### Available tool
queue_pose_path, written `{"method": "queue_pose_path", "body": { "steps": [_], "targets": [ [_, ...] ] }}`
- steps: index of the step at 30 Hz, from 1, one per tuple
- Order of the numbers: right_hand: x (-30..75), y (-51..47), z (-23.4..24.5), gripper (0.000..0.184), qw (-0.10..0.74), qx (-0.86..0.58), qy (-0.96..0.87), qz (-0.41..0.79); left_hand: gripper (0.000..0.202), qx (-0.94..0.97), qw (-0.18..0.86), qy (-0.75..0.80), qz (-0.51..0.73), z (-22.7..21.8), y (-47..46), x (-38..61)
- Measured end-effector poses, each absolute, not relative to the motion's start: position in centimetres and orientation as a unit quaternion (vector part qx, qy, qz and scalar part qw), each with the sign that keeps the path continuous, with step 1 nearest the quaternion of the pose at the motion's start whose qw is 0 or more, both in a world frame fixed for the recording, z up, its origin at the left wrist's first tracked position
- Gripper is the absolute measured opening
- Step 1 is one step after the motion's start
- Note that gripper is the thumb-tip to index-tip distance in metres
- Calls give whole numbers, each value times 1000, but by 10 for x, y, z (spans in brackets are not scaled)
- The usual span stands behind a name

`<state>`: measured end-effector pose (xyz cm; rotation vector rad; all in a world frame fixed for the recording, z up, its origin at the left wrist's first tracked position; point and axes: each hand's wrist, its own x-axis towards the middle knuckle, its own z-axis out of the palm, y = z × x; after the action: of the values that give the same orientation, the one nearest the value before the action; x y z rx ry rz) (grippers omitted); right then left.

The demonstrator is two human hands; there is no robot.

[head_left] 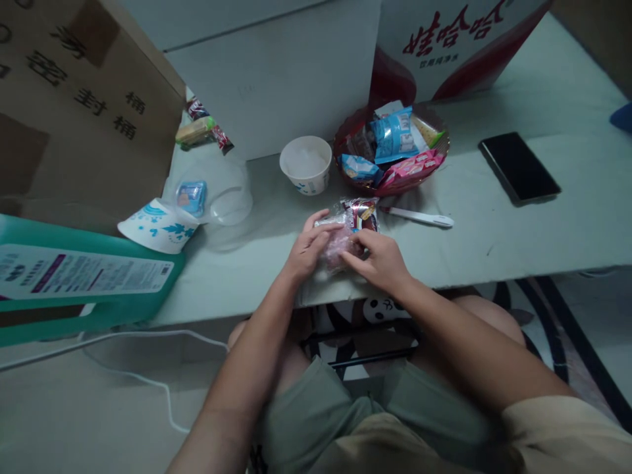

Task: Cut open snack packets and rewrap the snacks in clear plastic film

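Observation:
A crinkled clear plastic packet point(336, 249) with something pinkish in it lies near the table's front edge. My left hand point(309, 249) grips its left side, with the index finger stretched across the top. From the right, my right hand point(379, 260) pinches the same packet, thumb and fingertips drawn together. Just behind my fingers is a shiny dark red snack wrapper point(364, 212), partly covered by the packet. A white-handled utensil point(424, 217) lies to the right of the wrapper, its left end partly out of sight.
A white paper bowl point(306, 164) and a red-brown basket point(342, 172) of wrapped snacks stand behind my hands. To the left are a clear plastic container point(232, 197), a tipped paper bowl point(160, 227) and a green jug point(162, 289). A black phone point(518, 166) lies right. Boxes point(276, 85) line the back.

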<state>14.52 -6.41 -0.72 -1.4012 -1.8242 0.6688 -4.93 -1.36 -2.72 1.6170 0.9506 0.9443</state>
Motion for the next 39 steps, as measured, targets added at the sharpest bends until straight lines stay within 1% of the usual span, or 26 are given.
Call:
{"method": "queue_pose_path", "body": {
  "steps": [2, 4, 5, 8, 10, 12, 14, 16, 17, 20, 22, 23, 24, 26, 28, 29, 31, 33, 36, 39],
  "targets": [
    [144, -64, -7, 19, 358, -573, -686, 271, 74, 702, 491, 367, 362, -27, -16, -52],
    [144, -63, -6, 18, 355, -586, -671, 283, 81, 735, 456, 377, 331, -25, -19, -54],
    [145, -63, -5, 18, 358, -581, -671, 289, 77, 743, 437, 391, 322, -23, -21, -54],
    [156, -61, 0, 20, 385, -528, -701, 286, 53, 732, 424, 416, 334, -19, -23, -53],
    [172, -59, 4, 18, 401, -522, -712, 246, 44, 715, 427, 425, 355, -17, -22, -54],
    [192, -54, 4, 18, 398, -567, -700, 173, 40, 695, 428, 439, 376, -16, -19, -55],
    [213, -49, 0, 25, 359, -635, -677, 99, 36, 679, 436, 446, 388, -15, -16, -57],
    [231, -45, -8, 33, 290, -692, -659, 60, 32, 669, 445, 448, 392, -14, -13, -58],
    [239, -44, -12, 32, 254, -711, -654, 57, 30, 664, 450, 450, 393, -14, -12, -59],
    [253, -48, -15, 20, 179, -739, -645, 71, 30, 642, 466, 461, 397, -11, -13, -57],
    [254, -57, -7, 18, 172, -749, -635, 80, 29, 629, 485, 462, 394, -9, -14, -56],
    [252, -63, -1, 17, 189, -750, -628, 87, 28, 626, 495, 458, 391, -9, -14, -55],
    [247, -69, 6, 17, 221, -743, -624, 102, 26, 625, 503, 453, 389, -9, -15, -55],
    [230, -81, 19, 19, 318, -698, -618, 172, 24, 626, 513, 442, 387, -10, -16, -53],
    [206, -91, 27, 22, 408, -610, -606, 306, 22, 622, 514, 444, 390, -11, -16, -51],
    [192, -93, 29, 24, 428, -558, -595, 389, 20, 618, 511, 449, 393, -12, -16, -50],
    [165, -94, 25, 26, 428, -474, -567, 520, 19, 605, 502, 461, 411, -14, -17, -47],
    [145, -88, 16, 26, 413, -446, -545, 578, 22, 582, 497, 467, 443, -15, -18, -43],
    [134, -77, 3, 24, 415, -471, -521, 579, 38, 534, 509, 461, 493, -17, -18, -39],
    [137, -70, -1, 24, 423, -479, -527, 560, 42, 498, 537, 461, 501, -18, -18, -36]
  ]
}}
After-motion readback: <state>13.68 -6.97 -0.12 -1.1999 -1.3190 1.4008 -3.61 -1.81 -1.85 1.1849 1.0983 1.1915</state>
